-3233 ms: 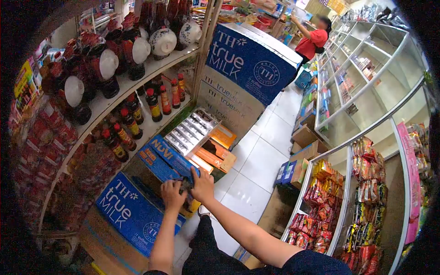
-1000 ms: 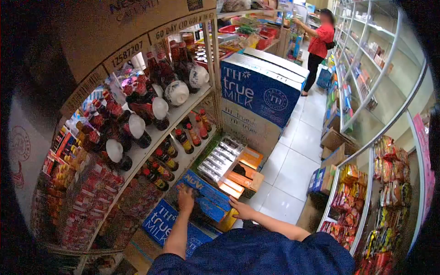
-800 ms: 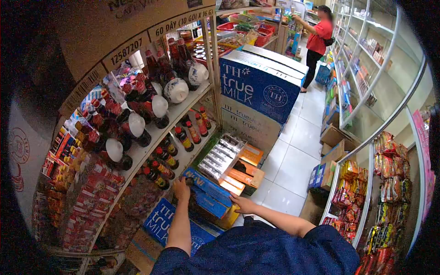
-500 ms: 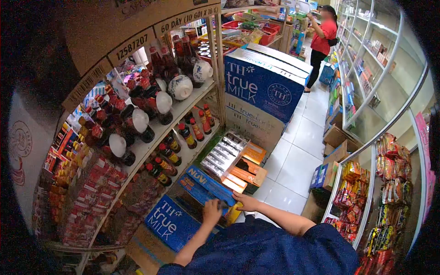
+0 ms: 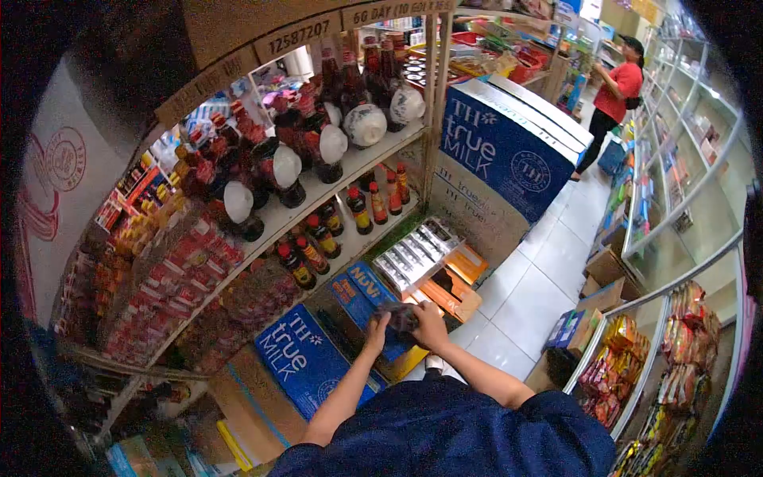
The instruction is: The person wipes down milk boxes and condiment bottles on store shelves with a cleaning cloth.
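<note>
My left hand (image 5: 377,332) and my right hand (image 5: 430,327) are close together over the blue NUVI carton (image 5: 359,288). Between them is a small dark object (image 5: 400,316), gripped from both sides; its kind is blurred and cannot be made out. Just beyond the hands lies a shrink-wrapped pack of small white-topped cartons (image 5: 417,256), with an orange box (image 5: 449,296) beside it. A blue TH true MILK box (image 5: 296,358) sits to the left of my left forearm.
Shelves on the left hold bottles (image 5: 358,211) and bowls (image 5: 366,125). Tall TH true MILK boxes (image 5: 497,175) stand ahead. Right of them runs a tiled aisle (image 5: 528,278), where a person in a red top (image 5: 618,91) stands. Snack packets (image 5: 616,350) hang at the right.
My right hand has come off the box edge and closed on the dark object alongside my left hand. The view has swung left, so the scene sits further right.
</note>
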Motion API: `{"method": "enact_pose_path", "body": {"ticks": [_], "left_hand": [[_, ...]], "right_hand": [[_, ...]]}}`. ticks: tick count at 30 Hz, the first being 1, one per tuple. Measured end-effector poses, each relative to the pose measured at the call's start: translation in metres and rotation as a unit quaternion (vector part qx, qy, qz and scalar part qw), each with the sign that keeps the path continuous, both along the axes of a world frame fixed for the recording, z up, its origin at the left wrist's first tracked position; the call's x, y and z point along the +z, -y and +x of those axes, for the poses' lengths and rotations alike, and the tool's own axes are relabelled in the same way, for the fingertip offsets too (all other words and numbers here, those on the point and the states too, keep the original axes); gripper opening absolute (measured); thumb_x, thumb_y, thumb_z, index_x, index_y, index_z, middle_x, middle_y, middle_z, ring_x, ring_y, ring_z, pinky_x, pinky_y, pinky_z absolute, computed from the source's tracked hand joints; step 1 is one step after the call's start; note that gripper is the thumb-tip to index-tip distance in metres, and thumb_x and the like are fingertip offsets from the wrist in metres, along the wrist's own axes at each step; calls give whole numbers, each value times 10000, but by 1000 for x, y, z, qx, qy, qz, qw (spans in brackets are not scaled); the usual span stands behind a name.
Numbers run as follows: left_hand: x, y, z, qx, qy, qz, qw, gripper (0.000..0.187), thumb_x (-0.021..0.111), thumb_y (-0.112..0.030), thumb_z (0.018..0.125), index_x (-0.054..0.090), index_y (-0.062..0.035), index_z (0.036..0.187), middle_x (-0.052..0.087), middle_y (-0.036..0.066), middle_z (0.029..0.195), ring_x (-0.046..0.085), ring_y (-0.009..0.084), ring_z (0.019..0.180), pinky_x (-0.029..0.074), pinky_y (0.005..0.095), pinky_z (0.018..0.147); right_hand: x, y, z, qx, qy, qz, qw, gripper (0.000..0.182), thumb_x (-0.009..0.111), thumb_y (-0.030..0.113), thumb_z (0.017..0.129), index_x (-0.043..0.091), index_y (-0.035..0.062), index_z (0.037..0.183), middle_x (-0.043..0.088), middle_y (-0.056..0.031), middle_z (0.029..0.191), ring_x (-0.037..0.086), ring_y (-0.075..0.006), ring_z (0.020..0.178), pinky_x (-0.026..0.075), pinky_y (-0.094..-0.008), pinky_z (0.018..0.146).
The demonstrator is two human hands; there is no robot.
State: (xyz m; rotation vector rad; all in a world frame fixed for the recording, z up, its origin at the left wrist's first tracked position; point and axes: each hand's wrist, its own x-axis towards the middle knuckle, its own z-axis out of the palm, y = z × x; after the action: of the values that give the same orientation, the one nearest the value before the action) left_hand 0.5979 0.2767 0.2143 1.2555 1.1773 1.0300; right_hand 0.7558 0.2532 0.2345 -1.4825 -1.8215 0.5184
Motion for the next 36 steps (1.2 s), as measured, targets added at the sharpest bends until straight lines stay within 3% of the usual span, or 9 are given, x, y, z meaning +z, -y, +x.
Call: {"method": "enact_pose_path", "body": {"ticks": [3,4,13,17,18,24,32,34,36], "left_hand": [[-20,2,-2,178,136,-227,948,508,434,-440,817,487,-9,1082,548,127,1024,557,222,883,467,331,669],[-21,0,-8,138,144,-265,944,487,477,-401,810,473,-4,1093,562,119,1007,593,236,805,495,326,581],[-21,-8,-17,132,149,-291,936,307,544,-205,785,526,-16,1026,602,95,903,616,196,661,501,268,515],[-27,-9,-14,150,111,-290,939,266,527,-134,784,521,-33,1030,590,97,924,609,188,630,496,258,496],[-35,-6,-15,136,111,-277,945,267,521,-103,784,510,-40,1043,581,96,944,604,186,611,493,256,486],[-48,0,-15,106,99,-215,966,300,525,-13,771,467,-23,1065,574,73,973,557,147,521,474,248,453],[-51,22,-6,138,85,-112,980,280,569,-42,744,509,-41,1018,563,83,920,567,167,678,476,280,570],[-49,30,-8,75,-318,139,935,406,609,-106,714,470,-54,1092,501,108,1022,512,239,908,422,383,752],[-15,47,3,63,-402,107,907,530,635,-160,688,409,-59,1156,437,131,1109,440,283,1003,362,409,821]], "right_hand": [[9,6,23,28,142,-9,989,318,629,151,586,544,19,863,474,-140,845,462,-303,830,396,-361,724],[3,8,27,82,152,-8,985,295,630,172,584,548,25,826,481,-138,848,465,-299,828,396,-361,721],[-20,-17,20,230,254,17,939,272,515,164,690,525,78,948,499,-108,917,479,-282,838,412,-372,706],[-13,-53,-3,152,198,-129,960,273,505,135,701,538,105,970,485,-129,910,479,-309,839,423,-388,691],[-33,-67,-5,199,230,4,952,268,520,127,691,540,94,956,477,-148,889,483,-330,840,432,-399,684],[-13,-136,-52,168,226,35,959,341,495,49,705,542,148,1027,458,-155,934,480,-332,872,442,-406,704],[-15,-195,-85,142,224,7,964,391,612,91,631,549,100,1017,425,-174,1098,439,-337,968,413,-407,795],[-39,-185,-73,161,226,56,959,398,621,94,619,551,100,1011,435,-173,1079,441,-338,957,415,-405,788],[-46,-157,-53,188,217,76,955,414,641,114,598,552,91,1001,455,-168,1021,443,-341,933,420,-403,769]]}}
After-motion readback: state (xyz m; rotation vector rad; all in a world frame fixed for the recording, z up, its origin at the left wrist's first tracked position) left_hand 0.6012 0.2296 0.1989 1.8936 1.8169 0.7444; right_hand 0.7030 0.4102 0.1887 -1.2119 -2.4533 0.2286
